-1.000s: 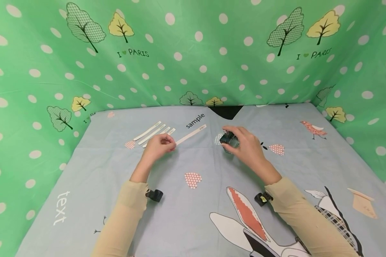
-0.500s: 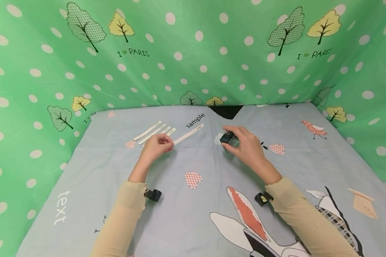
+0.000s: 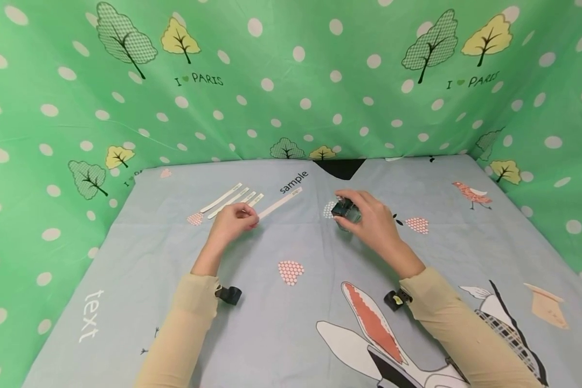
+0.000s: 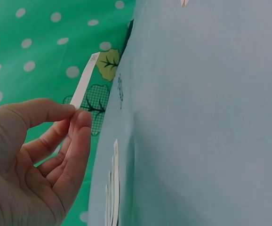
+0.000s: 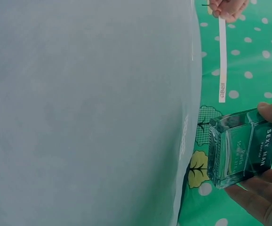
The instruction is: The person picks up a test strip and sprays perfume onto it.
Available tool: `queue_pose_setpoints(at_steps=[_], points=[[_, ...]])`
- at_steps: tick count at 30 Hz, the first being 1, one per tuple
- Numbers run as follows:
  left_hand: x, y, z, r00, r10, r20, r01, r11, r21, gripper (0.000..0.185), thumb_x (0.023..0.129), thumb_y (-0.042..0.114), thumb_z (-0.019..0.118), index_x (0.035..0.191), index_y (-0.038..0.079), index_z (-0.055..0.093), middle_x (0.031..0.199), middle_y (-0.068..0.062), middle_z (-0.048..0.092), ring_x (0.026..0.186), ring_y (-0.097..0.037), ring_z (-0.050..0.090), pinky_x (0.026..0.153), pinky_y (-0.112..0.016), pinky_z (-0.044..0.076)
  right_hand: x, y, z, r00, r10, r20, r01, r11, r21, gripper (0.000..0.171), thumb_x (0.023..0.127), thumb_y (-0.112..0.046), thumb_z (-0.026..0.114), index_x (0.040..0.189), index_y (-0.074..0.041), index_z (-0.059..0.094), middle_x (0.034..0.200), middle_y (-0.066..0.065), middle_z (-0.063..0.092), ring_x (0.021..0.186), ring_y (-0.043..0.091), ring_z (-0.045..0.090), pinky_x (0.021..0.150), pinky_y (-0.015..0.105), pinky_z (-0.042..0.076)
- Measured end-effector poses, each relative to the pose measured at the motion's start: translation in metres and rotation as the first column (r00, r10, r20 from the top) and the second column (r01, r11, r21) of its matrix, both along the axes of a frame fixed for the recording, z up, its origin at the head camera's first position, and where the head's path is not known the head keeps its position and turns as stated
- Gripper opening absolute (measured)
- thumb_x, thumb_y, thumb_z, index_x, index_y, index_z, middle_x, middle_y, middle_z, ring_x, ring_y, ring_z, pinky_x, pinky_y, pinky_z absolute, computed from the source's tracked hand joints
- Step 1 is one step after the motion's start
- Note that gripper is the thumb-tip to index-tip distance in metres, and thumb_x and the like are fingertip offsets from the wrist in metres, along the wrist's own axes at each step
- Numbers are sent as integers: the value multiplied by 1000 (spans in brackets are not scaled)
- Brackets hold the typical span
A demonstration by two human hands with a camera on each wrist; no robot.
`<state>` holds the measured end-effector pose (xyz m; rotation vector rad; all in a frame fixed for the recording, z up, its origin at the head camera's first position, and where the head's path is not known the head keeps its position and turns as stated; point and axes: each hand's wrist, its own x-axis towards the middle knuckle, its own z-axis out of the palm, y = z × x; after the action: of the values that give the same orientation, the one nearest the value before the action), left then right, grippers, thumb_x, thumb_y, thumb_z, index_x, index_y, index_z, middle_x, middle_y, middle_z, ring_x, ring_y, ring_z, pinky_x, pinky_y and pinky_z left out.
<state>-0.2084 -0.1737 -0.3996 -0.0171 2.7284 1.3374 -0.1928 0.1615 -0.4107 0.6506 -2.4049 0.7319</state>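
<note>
My left hand pinches the lower end of a white perfume test strip between thumb and fingertips, and the strip slants up to the right. In the left wrist view the same strip rises above the thumb, with small print near its far end. A dark green glass perfume bottle, lettered "SEXY MAN", is held by my right hand with the thumb on one side and fingers on the other. A gap separates the strip's far end from the bottle.
Several more test strips lie side by side on the grey printed cloth, beyond and left of my left hand; that hand partly hides them. A green dotted curtain rises behind and along both sides of the table.
My left hand, with the test strip, has drifted slightly to the left, away from the bottle. My right hand and the perfume bottle have stayed in place.
</note>
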Motion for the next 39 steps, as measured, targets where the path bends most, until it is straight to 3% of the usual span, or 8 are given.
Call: queue_pose_setpoints(at_steps=[12, 25, 39], points=[[-1, -12, -3, 999, 38, 3, -38, 999, 16, 15, 88, 15, 64, 95, 3, 69, 84, -9, 76, 79, -25, 74, 67, -18, 56, 0, -1, 0, 1000, -5, -1, 5, 1000, 3, 53, 81, -28, 84, 128, -19, 63, 116, 14, 70, 100, 32, 70, 69, 47, 60], [-5, -26, -14, 994, 81, 78, -86, 994, 60, 18, 88, 14, 65, 97, -1, 67, 79, -2, 75, 65, -6, 69, 68, -20, 59, 0, -2, 1, 1000, -9, 14, 9, 1000, 8, 52, 82, -28, 83, 129, -20, 62, 117, 14, 70, 100, 33, 70, 69, 48, 60], [-4, -32, -18, 983, 128, 134, -141, 986, 90, 21, 86, 11, 65, 100, -5, 65, 72, 1, 72, 60, -3, 66, 65, -17, 59, 0, -2, 1, 1000, -2, 15, 2, 1000, 7, 53, 82, -28, 83, 129, -20, 62, 116, 14, 70, 100, 33, 70, 71, 48, 60]])
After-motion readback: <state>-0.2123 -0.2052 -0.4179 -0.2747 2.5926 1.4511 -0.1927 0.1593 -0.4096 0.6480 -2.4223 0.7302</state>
